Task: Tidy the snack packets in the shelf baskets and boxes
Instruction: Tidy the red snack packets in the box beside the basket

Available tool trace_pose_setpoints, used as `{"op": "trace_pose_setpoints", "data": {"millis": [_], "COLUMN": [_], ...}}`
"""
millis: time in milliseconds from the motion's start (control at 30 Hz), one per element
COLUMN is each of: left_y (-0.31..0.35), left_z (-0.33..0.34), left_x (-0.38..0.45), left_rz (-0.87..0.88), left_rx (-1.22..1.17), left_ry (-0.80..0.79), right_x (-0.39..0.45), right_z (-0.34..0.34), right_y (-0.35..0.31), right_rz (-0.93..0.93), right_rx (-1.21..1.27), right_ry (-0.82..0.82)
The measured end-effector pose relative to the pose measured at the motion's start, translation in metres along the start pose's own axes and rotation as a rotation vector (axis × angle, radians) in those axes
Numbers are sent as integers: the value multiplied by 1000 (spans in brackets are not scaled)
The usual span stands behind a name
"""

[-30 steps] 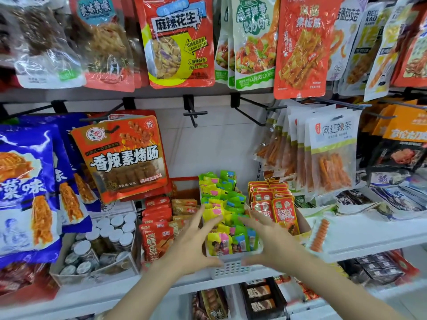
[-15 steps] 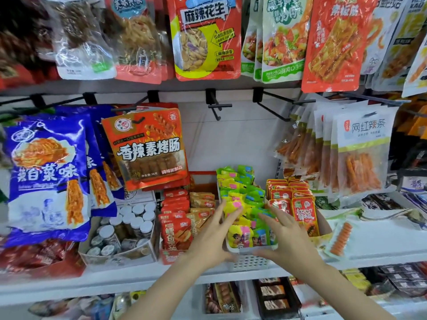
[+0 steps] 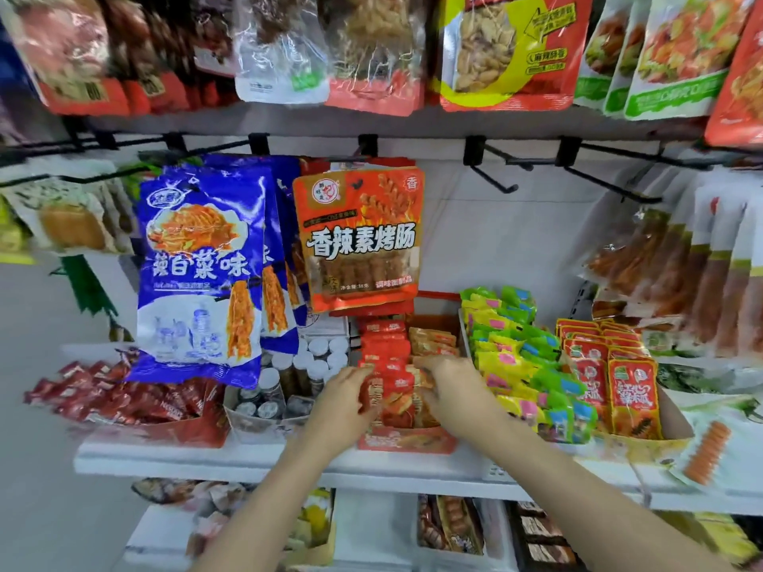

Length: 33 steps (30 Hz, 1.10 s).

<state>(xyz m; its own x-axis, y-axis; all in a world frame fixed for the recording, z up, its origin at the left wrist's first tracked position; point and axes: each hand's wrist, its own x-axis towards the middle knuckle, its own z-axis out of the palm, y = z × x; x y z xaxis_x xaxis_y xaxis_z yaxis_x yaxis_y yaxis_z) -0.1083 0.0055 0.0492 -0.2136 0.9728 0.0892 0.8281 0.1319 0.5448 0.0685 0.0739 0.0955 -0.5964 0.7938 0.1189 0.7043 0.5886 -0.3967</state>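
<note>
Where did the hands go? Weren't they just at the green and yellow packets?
Both hands moved left, away from the basket of green and yellow packets to the red box of red and orange packets beside it. The left hand now touches the red packets; the right hand rests on the orange ones. The green and yellow packets, the little jars and the hanging bags look the same.

Just two bare arms in shot, no sleeves anywhere up to the bottom edge. Left hand and right hand have nothing on them: no gloves, no rings, no watch or bracelet at either wrist. Nails look short and plain, though it's blurry.
</note>
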Motion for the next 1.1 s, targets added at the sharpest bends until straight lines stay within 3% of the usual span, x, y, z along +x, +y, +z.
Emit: {"op": "trace_pose_setpoints", "data": {"millis": [133, 367, 567, 667, 733, 867, 967, 1100], "left_y": [-12, -13, 0, 6, 12, 15, 6, -5], "left_z": [6, 16, 15, 14, 10, 2, 14, 22], "left_x": [0, 3, 6, 10, 16, 13, -1, -8], "left_rz": [-23, -54, -57, -102, -147, -194, -175, -224], "left_rx": [-50, -39, -97, -253, -398, -926, -1003, -1087], "left_ry": [83, 205, 312, 342, 349, 194, 56, 14], "right_x": [10, 10, 10, 12, 17, 33, 43, 44], "right_z": [24, 54, 61, 60, 58, 41, 29, 26], "right_y": [-2, 7, 17, 22, 23, 20, 20, 18], "right_rz": [6, -10, 8, 117, 93, 34, 59, 184], "right_rx": [25, 93, 365, 573, 659, 806, 985, 1075], "right_ry": [-44, 137, 312, 257, 259, 397, 340, 255]}}
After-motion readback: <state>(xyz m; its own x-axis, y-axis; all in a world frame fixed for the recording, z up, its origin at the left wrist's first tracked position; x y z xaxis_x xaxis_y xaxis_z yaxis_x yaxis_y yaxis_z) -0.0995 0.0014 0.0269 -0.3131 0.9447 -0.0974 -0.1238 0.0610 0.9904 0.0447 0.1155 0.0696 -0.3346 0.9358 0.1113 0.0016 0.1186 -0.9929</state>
